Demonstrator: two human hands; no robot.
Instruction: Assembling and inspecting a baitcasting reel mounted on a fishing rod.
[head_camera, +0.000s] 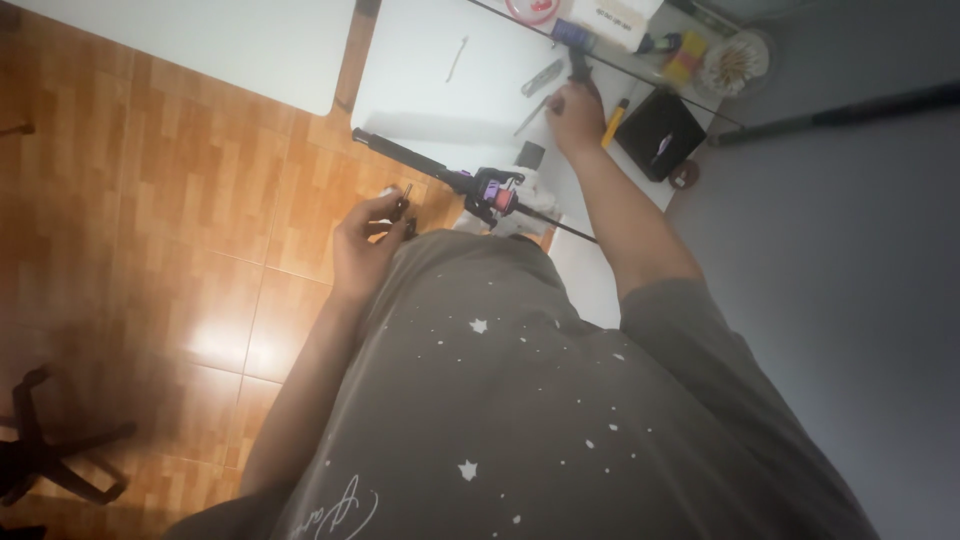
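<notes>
Holding a small dark metal part in your left hand, you have the fingers curled about it at waist height, out over the wooden floor and clear of the counter. The left grip is closed on that part; its exact shape is too small to tell.

Your right hand is stretched to the far side of the counter, fingers bent onto a thin silvery tool lying beside a dark handle. Whether this grip has closed fully on the tool cannot be told from the view.

Hazards judged from this position:

1. Dropped part. The left hand has no surface beneath it. A loosened finger would likely send the part to the floor, where it could roll out of sight.
2. Rod displacement. A fishing rod with a purple reel lies across the near counter edge, close to your torso. Leaning further into the reach could push it off.
3. Forearm sweep. Your right forearm passes just above the rod's thin shaft. Drawing back low could catch it.
4. Clutter contact. A yellow-handled tool and a black case sit near the right hand; a hasty withdrawal could knock them.
</notes>
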